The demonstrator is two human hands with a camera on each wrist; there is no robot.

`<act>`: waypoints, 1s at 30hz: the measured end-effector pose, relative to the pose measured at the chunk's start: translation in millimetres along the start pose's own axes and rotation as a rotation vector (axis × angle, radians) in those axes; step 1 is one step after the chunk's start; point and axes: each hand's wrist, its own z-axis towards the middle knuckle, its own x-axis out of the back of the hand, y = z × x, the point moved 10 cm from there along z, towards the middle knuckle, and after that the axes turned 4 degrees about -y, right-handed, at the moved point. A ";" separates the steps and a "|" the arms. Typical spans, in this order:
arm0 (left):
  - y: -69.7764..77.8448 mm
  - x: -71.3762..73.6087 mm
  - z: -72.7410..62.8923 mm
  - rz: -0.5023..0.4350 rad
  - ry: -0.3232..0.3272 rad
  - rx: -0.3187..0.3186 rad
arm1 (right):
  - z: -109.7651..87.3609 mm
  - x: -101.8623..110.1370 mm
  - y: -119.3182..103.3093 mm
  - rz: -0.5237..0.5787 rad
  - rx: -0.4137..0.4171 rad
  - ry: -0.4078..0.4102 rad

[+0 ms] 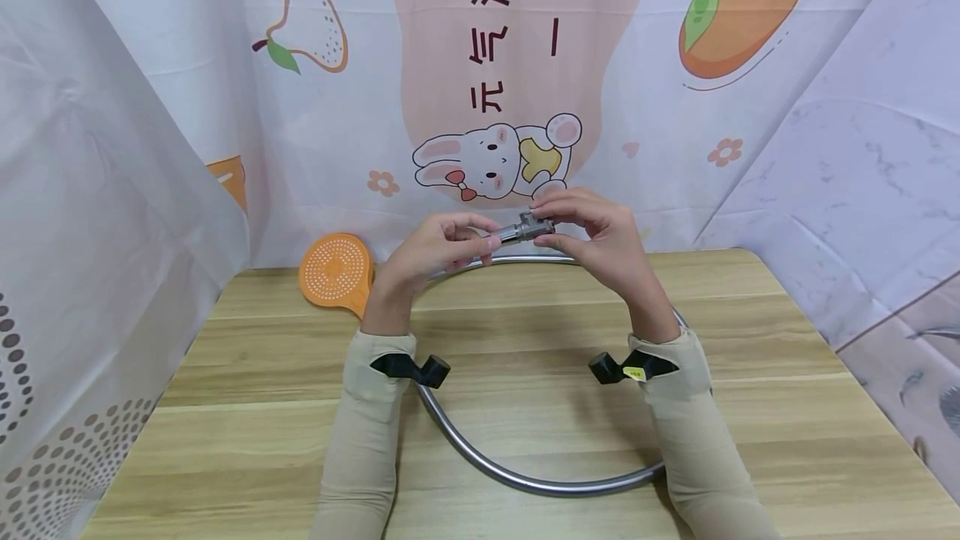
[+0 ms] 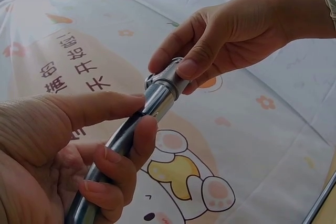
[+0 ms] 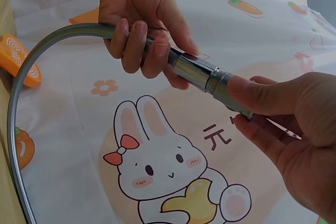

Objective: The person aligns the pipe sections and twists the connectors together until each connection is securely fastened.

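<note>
My left hand point(image 1: 427, 255) grips the chrome end nut point(image 3: 191, 71) of a flexible metal shower hose point(image 1: 525, 483), its fingers curled around the hose just behind the nut. Thumb and fingers of my right hand point(image 1: 603, 236) pinch a small grey metal fitting point(image 1: 535, 226) with a short side stub. The fitting and the nut meet end to end in one line, tilted slightly up to the right in the head view. Both hands hold these pieces raised over the far edge of the table. From the left hand, the hose bends away in the right wrist view.
An orange shower head point(image 1: 336, 270) with a perforated round face lies at the table's far left, beyond the left wrist. The hose makes a wide loop on the wooden table point(image 1: 750, 407), passing under both forearms. A printed curtain point(image 1: 322, 132) hangs directly behind the table.
</note>
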 end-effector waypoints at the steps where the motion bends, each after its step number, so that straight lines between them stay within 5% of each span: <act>1: -0.9 0.3 0.0 0.005 0.001 0.008 | 0.1 0.1 0.0 -0.004 0.001 0.001; 9: -4.9 -0.9 0.4 -0.005 0.004 0.064 | -0.2 0.3 0.5 -0.022 0.009 0.005; 30: 0.8 -2.2 -0.3 -0.027 0.000 -0.002 | -0.2 -0.1 -0.3 -0.018 0.011 0.006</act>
